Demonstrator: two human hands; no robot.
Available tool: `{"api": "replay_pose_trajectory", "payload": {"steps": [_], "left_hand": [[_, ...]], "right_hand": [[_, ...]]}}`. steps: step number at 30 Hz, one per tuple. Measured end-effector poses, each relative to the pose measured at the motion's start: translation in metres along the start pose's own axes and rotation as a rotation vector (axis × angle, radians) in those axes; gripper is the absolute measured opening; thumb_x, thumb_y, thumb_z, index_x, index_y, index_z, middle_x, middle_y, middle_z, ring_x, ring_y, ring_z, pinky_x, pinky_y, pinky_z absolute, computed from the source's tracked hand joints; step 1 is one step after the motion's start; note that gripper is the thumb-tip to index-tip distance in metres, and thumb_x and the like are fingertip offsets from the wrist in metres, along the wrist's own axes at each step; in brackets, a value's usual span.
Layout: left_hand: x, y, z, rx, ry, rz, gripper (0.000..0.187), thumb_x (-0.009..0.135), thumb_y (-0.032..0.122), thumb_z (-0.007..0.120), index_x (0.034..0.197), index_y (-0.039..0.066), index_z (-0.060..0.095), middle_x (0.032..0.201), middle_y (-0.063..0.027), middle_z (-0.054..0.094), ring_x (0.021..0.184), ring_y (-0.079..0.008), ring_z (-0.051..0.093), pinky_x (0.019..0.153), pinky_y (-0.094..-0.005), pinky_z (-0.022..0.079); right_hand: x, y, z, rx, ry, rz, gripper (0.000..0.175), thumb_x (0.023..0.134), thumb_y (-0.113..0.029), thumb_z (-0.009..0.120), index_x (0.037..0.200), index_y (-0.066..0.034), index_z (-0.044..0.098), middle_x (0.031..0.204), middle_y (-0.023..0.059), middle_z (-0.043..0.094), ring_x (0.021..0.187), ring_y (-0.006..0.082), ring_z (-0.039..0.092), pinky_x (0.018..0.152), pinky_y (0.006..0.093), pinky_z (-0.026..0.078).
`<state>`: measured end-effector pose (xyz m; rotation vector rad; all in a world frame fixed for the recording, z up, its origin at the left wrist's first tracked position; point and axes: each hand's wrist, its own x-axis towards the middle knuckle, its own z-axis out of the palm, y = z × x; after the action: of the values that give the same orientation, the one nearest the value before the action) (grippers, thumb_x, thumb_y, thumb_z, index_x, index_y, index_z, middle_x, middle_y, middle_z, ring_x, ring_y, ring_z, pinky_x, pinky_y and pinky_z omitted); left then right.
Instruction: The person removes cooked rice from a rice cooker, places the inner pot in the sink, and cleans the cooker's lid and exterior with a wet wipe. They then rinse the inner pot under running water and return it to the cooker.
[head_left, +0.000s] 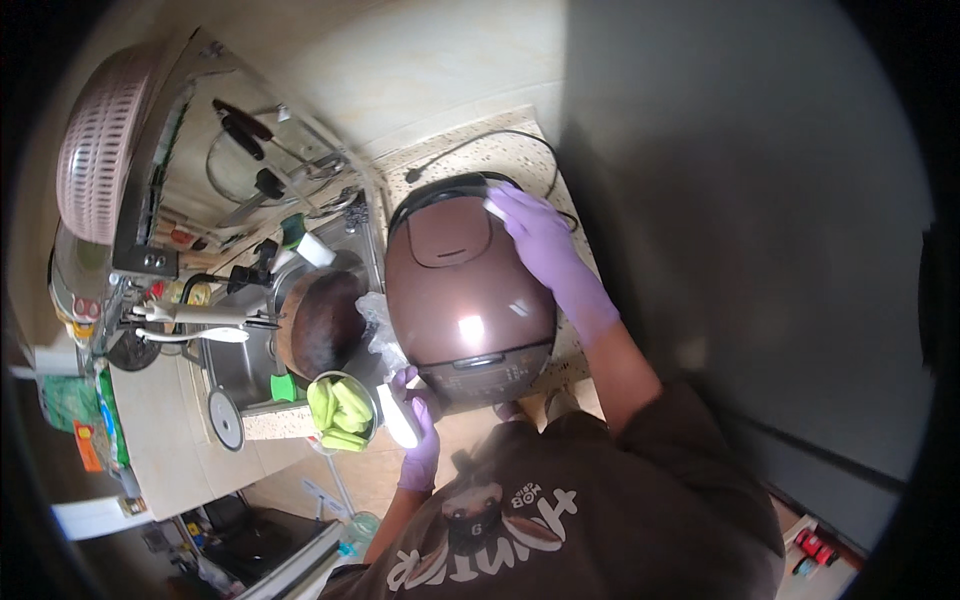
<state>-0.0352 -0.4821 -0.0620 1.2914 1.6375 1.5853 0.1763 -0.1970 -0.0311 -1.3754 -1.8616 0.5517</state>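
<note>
A brown rice cooker (465, 285) with its lid down stands on the speckled counter before me. My right hand (532, 240), in a purple glove, presses a small white pad (495, 208) onto the lid's far right edge. My left hand (421, 431), gloved too, is at the cooker's near left corner with its fingers around a white object (399, 416); what that object is, I cannot tell. Left of the cooker lies a crumpled clear plastic bag (384, 330). A black power cord (517, 133) curves behind the cooker.
At left, a sink (240, 375) holds a dark wok (322, 322). A bowl of cut green vegetables (341, 412) stands by its near edge. Knives hang on the rack (255, 142) above, with a pink basket (101, 157) beyond. A large grey surface (735, 225) rises at right.
</note>
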Motion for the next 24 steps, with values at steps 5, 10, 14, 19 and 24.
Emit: {"api": "replay_pose_trajectory", "payload": {"steps": [5,10,14,19,24], "left_hand": [[0.003,0.001,-0.017,0.066,-0.079,-0.027,0.051,0.101,0.029,0.053,0.144,0.004,0.038,0.137,-0.0158,0.053,0.110,-0.0214,0.059,0.080,-0.0292,0.048],[-0.007,0.004,-0.017,0.074,-0.042,-0.106,0.052,0.102,0.025,0.049,0.147,0.003,0.034,0.135,-0.0163,0.055,0.089,-0.0163,0.055,0.082,-0.0289,0.047],[-0.007,0.002,-0.016,0.049,-0.071,-0.101,0.054,0.102,0.026,0.050,0.146,0.000,0.034,0.135,-0.0162,0.055,0.093,-0.0159,0.055,0.086,-0.0297,0.047],[-0.009,-0.001,-0.016,-0.080,-0.022,-0.152,0.055,0.099,0.029,0.058,0.141,-0.001,0.040,0.136,-0.0152,0.052,0.112,-0.0187,0.055,0.092,-0.0290,0.046],[-0.011,0.001,-0.014,-0.012,-0.017,-0.161,0.054,0.098,0.025,0.059,0.141,-0.003,0.041,0.135,-0.0158,0.055,0.113,-0.0205,0.057,0.095,-0.0307,0.046]], "right_hand": [[0.027,-0.029,0.013,-0.201,-0.133,-0.066,0.034,0.093,-0.013,0.052,0.125,-0.0170,0.064,0.136,0.0064,0.060,0.120,0.0300,0.056,0.102,0.0444,0.044],[0.057,-0.030,0.005,0.016,-0.309,-0.110,0.035,0.091,-0.007,0.056,0.123,-0.0167,0.069,0.138,0.0082,0.060,0.123,0.0309,0.056,0.109,0.0379,0.041],[0.064,-0.019,0.005,0.120,-0.286,-0.442,0.031,0.084,-0.007,0.069,0.112,-0.0164,0.075,0.127,0.0116,0.066,0.111,0.0287,0.062,0.098,0.0361,0.050],[0.109,-0.017,0.037,0.054,-0.389,-0.835,0.030,0.080,-0.016,0.076,0.109,-0.0234,0.077,0.124,0.0085,0.067,0.111,0.0293,0.060,0.098,0.0366,0.048],[0.126,-0.007,0.026,-0.053,-0.589,-0.812,0.028,0.085,-0.023,0.072,0.113,-0.0268,0.076,0.121,0.0062,0.067,0.114,0.0309,0.059,0.099,0.0362,0.047]]}}
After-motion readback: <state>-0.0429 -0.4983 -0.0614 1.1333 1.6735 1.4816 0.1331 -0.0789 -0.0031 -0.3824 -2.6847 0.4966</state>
